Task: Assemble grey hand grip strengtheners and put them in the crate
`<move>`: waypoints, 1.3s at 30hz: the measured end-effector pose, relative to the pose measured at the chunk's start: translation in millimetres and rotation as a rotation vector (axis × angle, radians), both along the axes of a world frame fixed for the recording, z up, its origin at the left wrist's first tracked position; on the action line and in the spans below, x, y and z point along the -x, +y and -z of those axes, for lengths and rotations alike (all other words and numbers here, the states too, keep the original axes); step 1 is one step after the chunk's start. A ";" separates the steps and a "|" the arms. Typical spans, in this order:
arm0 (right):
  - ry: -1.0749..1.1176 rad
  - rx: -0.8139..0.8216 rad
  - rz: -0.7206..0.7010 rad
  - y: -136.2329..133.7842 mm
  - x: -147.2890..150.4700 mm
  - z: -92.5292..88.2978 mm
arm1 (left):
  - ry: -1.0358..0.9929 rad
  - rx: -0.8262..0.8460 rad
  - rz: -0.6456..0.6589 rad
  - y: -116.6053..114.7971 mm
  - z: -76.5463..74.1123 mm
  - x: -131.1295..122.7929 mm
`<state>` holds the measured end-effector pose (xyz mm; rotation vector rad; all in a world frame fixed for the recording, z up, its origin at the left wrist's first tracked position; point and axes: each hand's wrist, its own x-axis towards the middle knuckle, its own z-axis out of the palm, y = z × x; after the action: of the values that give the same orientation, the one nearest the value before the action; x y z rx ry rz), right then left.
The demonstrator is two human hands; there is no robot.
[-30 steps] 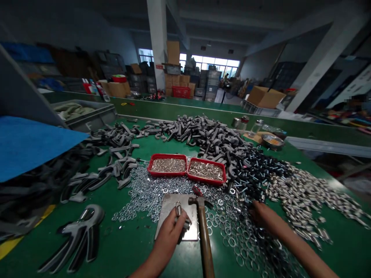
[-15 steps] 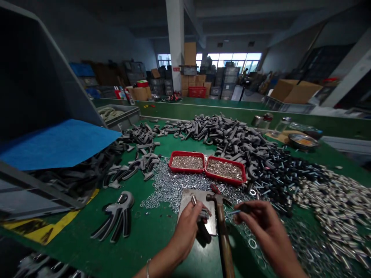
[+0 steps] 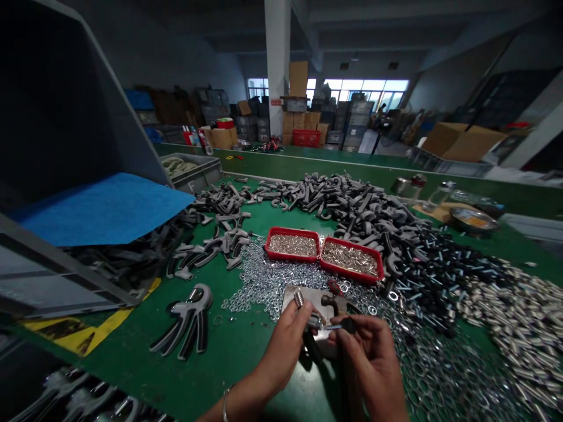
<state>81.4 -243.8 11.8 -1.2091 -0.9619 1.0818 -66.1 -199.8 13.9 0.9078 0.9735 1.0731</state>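
My left hand [image 3: 285, 343] is closed around a hand grip trainer, partly hidden by my fingers. Its coil spring [image 3: 298, 298] sticks up past my thumb, and a dark handle [image 3: 313, 350] hangs below. Between the fingers of my right hand [image 3: 373, 360] is a black-headed screw [image 3: 347, 324]. The screw's shank points left, close to the metal end of the part in my left hand; whether they touch I cannot tell. Beneath both hands lie a metal plate [image 3: 289, 293] and a hammer [image 3: 329, 301], its handle mostly covered by my right hand.
An assembled hand grip trainer [image 3: 190, 319] lies left. Two red trays [image 3: 292, 258] of small metal pieces sit amid loose washers and nuts [image 3: 257, 275]. Grey handles [image 3: 352, 202] are heaped behind. Black-headed screws [image 3: 422, 275] and metal sleeves [image 3: 523, 310] spread rightward. A grey crate [image 3: 83, 287] stands left.
My right hand has moved left, bringing the screw up to the part in my left hand. The whole view has shifted slightly, and the hammer handle is now mostly covered.
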 end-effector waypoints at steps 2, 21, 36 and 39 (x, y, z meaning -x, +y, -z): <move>-0.022 -0.013 0.015 1.9 2.4 -0.9 | 0.032 -0.010 -0.011 0.7 -2.7 0.3; -0.061 0.218 -0.433 1.4 -1.5 10.8 | 0.501 -0.297 0.105 -3.9 2.5 9.7; -0.656 0.166 -0.514 1.9 -2.0 11.5 | 0.529 -0.315 0.209 2.6 24.1 36.7; -0.808 -0.013 -0.396 2.6 2.1 14.3 | 0.476 -0.251 0.160 -1.1 23.2 36.2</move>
<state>79.3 -241.2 -2.4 -1.5151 -1.8837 0.8712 -102.3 -200.9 -9.3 1.4677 1.1440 0.8700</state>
